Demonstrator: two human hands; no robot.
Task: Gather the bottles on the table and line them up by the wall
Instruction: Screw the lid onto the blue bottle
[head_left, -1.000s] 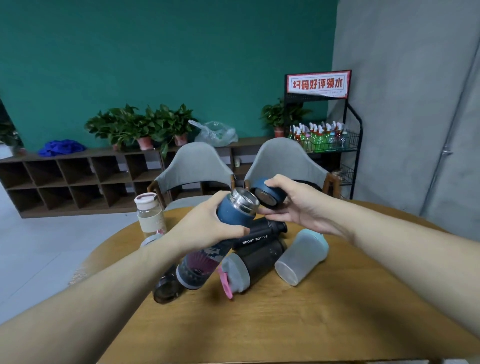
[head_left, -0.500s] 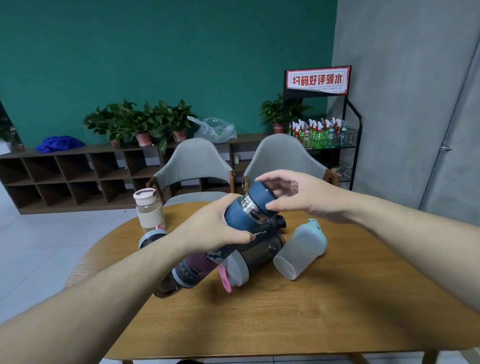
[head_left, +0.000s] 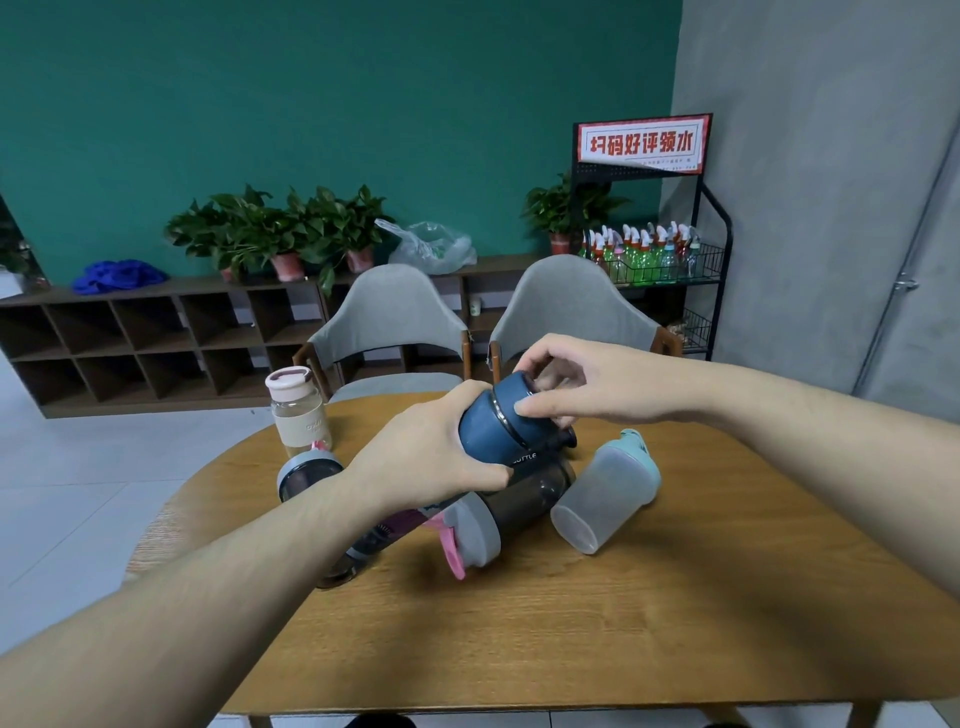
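Observation:
My left hand (head_left: 431, 449) grips a blue thermos bottle (head_left: 485, 434), held tilted above the round wooden table (head_left: 649, 613). My right hand (head_left: 587, 382) pinches the blue cap (head_left: 511, 395), which sits on the thermos neck. Under them several bottles lie on their sides: a black sport bottle (head_left: 545, 451), a dark bottle with a grey and pink lid (head_left: 511, 506), a frosted shaker with a teal lid (head_left: 605, 491). A dark patterned bottle (head_left: 382, 535) lies under my left wrist. A grey-lidded bottle (head_left: 306, 470) and a clear pink-capped bottle (head_left: 298, 408) stand at the left.
Two grey chairs (head_left: 389, 322) stand behind the table's far edge. A low wooden shelf (head_left: 130, 343) with potted plants (head_left: 280, 234) runs along the green wall. At the right a black rack (head_left: 654, 260) holds small spray bottles beside a grey wall.
My right hand brought the blue cap from beside the open steel neck onto the thermos; the neck is now covered. The thermos sits a little higher in view.

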